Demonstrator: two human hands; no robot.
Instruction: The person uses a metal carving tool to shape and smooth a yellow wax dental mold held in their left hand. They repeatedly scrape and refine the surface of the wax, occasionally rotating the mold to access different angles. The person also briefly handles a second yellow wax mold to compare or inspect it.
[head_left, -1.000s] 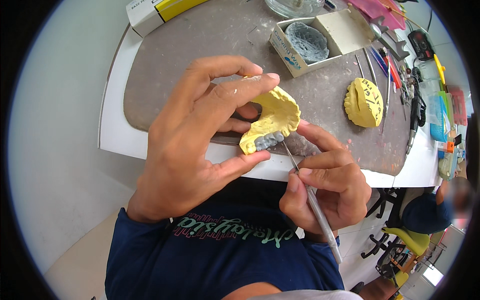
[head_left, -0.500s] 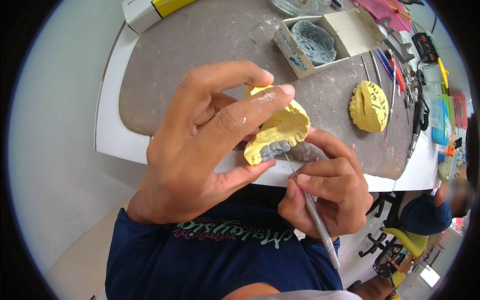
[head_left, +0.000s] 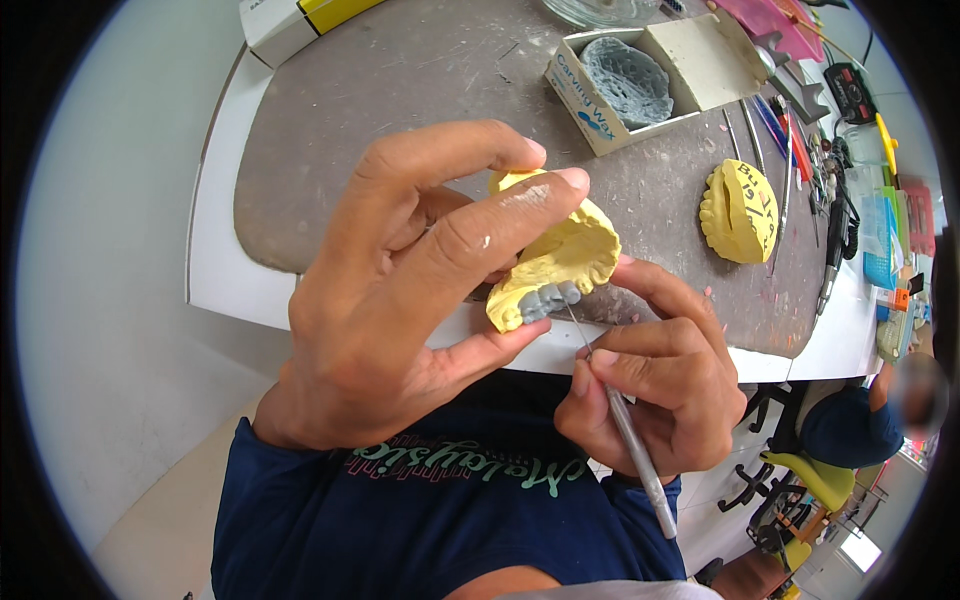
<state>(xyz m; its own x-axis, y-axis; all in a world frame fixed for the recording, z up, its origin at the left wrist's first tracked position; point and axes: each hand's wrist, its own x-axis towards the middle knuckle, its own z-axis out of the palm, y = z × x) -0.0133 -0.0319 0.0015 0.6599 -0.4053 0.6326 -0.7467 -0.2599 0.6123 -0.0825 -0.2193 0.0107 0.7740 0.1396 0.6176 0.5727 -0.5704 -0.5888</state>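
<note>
My left hand grips a yellow plaster dental cast, its fingers over the top and its thumb under the near edge. Grey wax teeth sit along the cast's near side. In my right hand is a slim metal wax carver, pinched between thumb and fingers. Its thin tip meets or nearly meets the rightmost grey tooth; I cannot tell if they touch. The right index finger reaches up to the cast's right edge.
A second yellow dental cast lies on the brown mat. Behind stands an open carton with a grey wax block. Hand tools and a black-corded handpiece crowd the right side. Another person sits at far right.
Both hands hold nearly the same pose. The carver's handle has tilted very slightly; the view has shifted a little.
</note>
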